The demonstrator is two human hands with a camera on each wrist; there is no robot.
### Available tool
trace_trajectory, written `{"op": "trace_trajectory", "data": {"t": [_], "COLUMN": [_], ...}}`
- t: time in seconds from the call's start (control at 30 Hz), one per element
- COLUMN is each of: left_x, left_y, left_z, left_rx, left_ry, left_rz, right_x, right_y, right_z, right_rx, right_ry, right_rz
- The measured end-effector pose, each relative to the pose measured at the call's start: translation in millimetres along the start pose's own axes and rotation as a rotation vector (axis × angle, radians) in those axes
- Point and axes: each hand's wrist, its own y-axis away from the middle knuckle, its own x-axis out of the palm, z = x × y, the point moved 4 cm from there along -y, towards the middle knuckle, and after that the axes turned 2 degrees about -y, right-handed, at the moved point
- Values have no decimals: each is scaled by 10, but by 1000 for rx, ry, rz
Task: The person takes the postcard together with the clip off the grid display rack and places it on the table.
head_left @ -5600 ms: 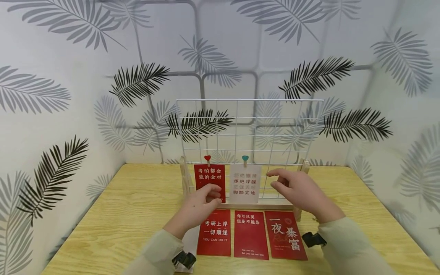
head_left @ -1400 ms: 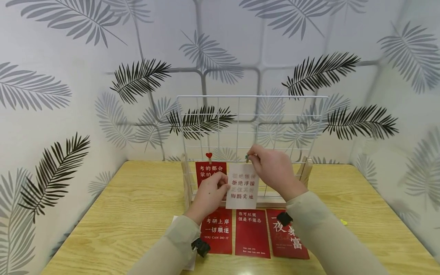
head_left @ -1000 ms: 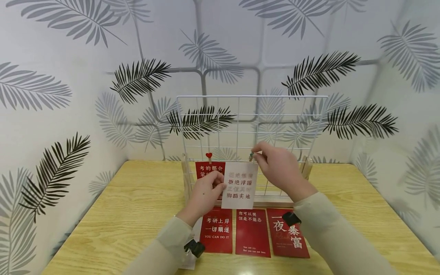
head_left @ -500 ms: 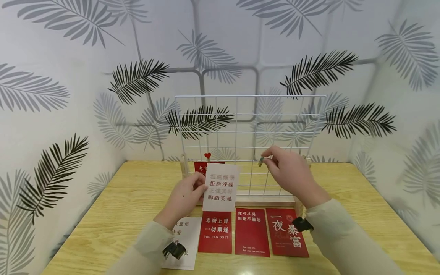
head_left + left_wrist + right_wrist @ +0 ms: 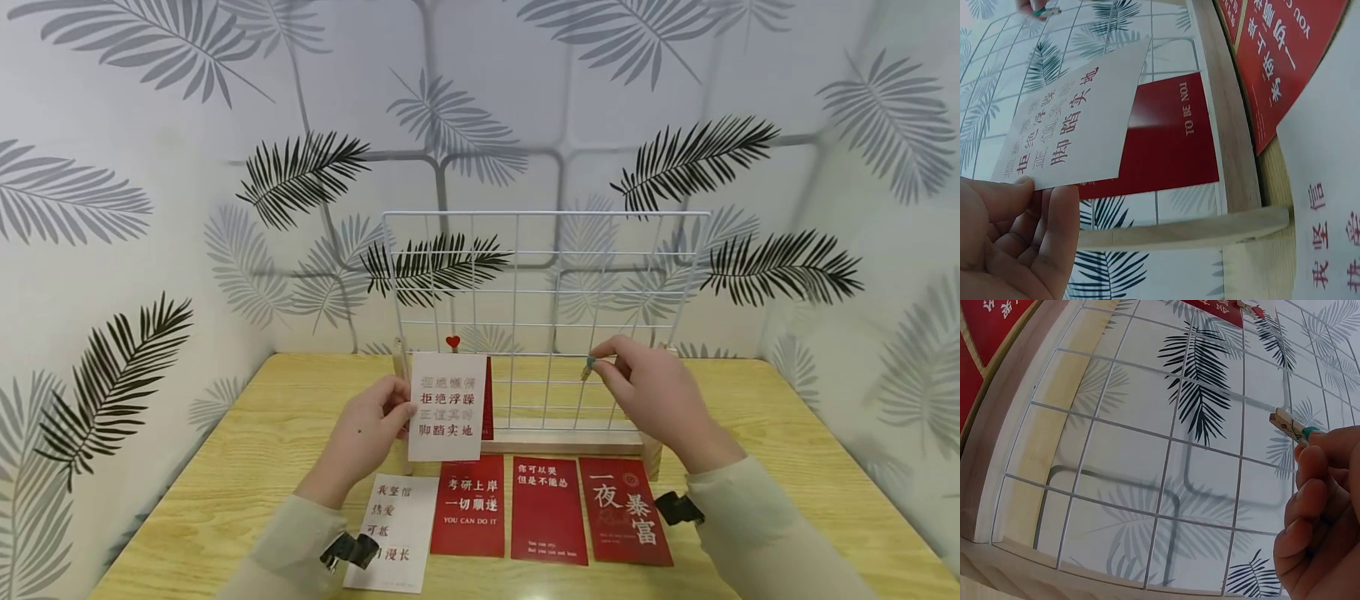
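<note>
In the head view my left hand (image 5: 367,429) pinches the left edge of a white card (image 5: 447,408) printed with red characters. That card overlaps a red card (image 5: 487,400) hanging on the white wire grid (image 5: 515,283) from a clothespin with a red heart (image 5: 452,342). My right hand (image 5: 656,400) pinches a small wooden clothespin (image 5: 587,372) with a teal top, in front of the grid's right part. From the right wrist, the clothespin (image 5: 1288,425) points away from the thumb and fingers with nothing in its mouth. The left wrist view shows the thumb on the white card's (image 5: 1079,119) edge.
On the wooden table (image 5: 225,483) before the grid lie another white card (image 5: 393,533) and three red cards, among them the left one (image 5: 468,508), the middle one (image 5: 549,512) and the right one (image 5: 626,512). A wooden base bar (image 5: 570,446) holds the grid upright.
The white card with the teal clothespin has come off the grid. My left hand has carried the card left, over the hanging red card, while my right hand has moved right with the clothespin.
</note>
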Motion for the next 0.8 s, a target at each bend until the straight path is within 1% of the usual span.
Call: {"op": "trace_trajectory", "data": {"t": [0.17, 0.4, 0.53, 0.7, 0.8], "left_x": [-128, -305, -380, -484, -535], "left_y": [31, 33, 55, 82, 106], "left_z": [34, 92, 147, 208, 250], "left_rx": [-6, -5, -8, 5, 0], "left_ry": [9, 9, 23, 25, 26], "left_rz": [-1, -8, -15, -45, -59], "right_x": [-59, -97, -99, -111, -117], "right_y": [82, 209, 278, 353, 406], "right_z": [-110, -282, -358, -428, -488], "right_rx": [40, 82, 90, 88, 80], "right_ry": [-1, -28, -39, -31, -42], "right_rz": [-8, -11, -9, -10, 6]}}
